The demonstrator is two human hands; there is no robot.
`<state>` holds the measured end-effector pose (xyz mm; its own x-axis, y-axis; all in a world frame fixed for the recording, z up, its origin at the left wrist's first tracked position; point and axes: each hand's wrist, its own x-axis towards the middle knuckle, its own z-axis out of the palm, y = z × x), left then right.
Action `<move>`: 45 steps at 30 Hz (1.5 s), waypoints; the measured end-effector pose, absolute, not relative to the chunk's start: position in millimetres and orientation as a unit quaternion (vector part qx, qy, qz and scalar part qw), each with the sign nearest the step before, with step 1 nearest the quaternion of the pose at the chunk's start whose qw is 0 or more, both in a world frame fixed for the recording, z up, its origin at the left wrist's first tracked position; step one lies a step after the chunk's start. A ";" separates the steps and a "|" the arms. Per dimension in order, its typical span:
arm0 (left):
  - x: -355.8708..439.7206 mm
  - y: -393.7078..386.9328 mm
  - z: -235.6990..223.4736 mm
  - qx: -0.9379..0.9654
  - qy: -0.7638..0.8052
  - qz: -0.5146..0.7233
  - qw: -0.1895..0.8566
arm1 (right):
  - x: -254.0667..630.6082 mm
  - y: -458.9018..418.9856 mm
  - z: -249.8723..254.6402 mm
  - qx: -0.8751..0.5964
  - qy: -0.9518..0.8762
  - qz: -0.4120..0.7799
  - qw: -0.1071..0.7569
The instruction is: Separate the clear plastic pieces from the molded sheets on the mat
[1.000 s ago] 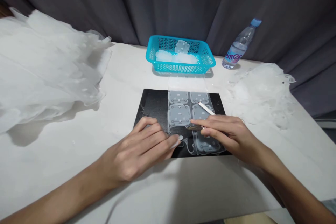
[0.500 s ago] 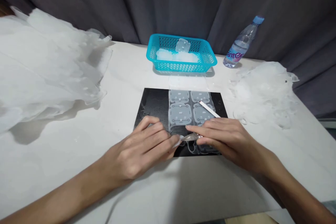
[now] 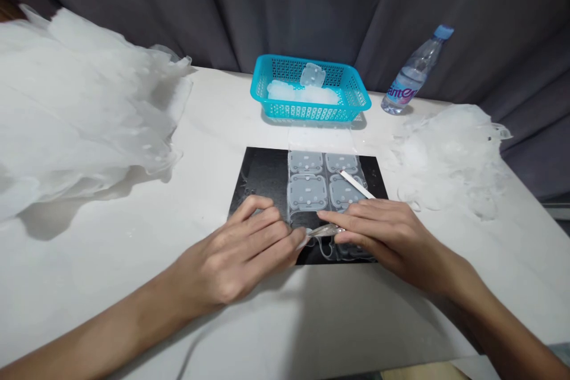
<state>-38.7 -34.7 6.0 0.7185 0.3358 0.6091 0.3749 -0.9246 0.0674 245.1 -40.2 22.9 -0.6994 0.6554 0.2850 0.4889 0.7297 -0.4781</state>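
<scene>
My left hand is closed at the near left of a black mat, its fingertips pinching a small translucent plastic piece. A shiny, twisted clear strip stretches from there to my right hand, whose thumb and index finger close on its other end. A slim white stick juts forward from under my right fingers, over the sheet. On the mat lies a translucent sheet of rounded-square plastic pieces, its near part cut open with dark mat showing. My fingers hide part of the near row.
Behind the mat, a blue perforated basket holds several translucent pieces. A water bottle stands right of it. A large heap of translucent sheets fills the left; a smaller heap of clear scraps lies at right. A dark curtain hangs behind.
Both hands keep nearly the same pose, pulling the clear strip between them. The whole view has shifted very slightly.
</scene>
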 end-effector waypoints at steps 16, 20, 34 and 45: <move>-38.9 -36.0 -1.7 -0.923 -0.197 -0.330 0.025 | 241.9 -39.8 23.8 -0.316 -0.904 0.175 0.229; -40.1 -36.6 -9.0 -0.916 -0.209 -0.340 0.035 | 242.1 -41.0 24.8 -0.320 -0.901 0.168 0.239; -37.0 -36.2 -2.1 -0.913 -0.196 -0.357 0.040 | 242.1 -41.0 26.0 -0.323 -0.894 0.202 0.236; -40.2 -36.8 -9.0 -0.913 -0.205 -0.350 0.045 | 240.5 -41.2 27.3 -0.321 -0.896 0.192 0.238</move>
